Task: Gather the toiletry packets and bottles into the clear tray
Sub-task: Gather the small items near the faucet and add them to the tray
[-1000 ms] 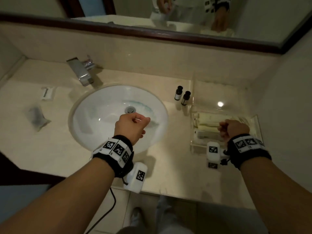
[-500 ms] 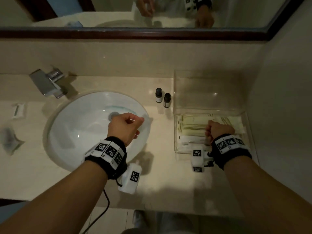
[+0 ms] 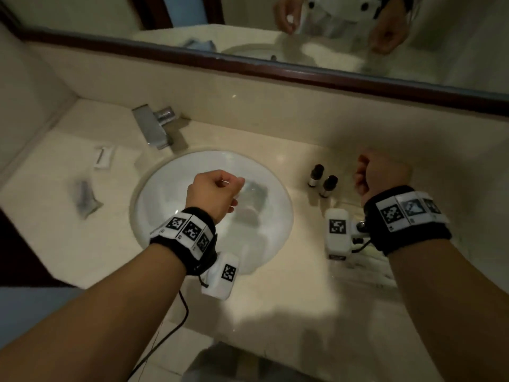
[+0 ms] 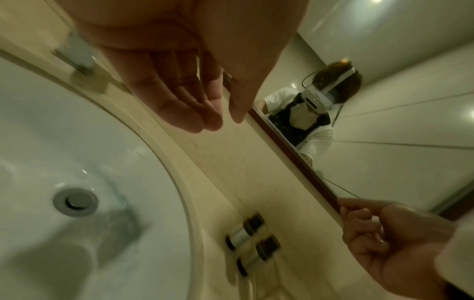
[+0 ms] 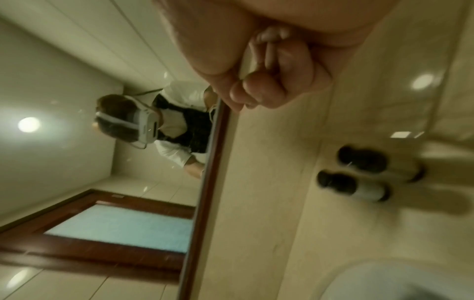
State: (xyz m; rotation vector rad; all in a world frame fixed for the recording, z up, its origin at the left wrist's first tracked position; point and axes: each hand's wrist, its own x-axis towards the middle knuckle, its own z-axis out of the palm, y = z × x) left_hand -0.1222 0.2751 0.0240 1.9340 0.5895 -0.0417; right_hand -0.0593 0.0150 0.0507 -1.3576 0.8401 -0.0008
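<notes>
Standing between both hands (image 3: 213, 193) (image 3: 381, 177), apparently untouched: two bottles (image 3: 322, 181).

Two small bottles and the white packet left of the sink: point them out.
Bottle nearer the wall (image 3: 315, 175), head view, on its body.
Bottle nearer the front edge (image 3: 327, 186), head view, on its body.
White packet (image 3: 103, 157), head view, on its flat top.

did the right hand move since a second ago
Yes. The right hand was over the packets in the clear tray; now it's farther back, level with the two small bottles.

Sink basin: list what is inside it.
Inside the sink basin only the drain and shadows show, no packets or bottles. The left hand hides part of the bowl in the head view.
</notes>
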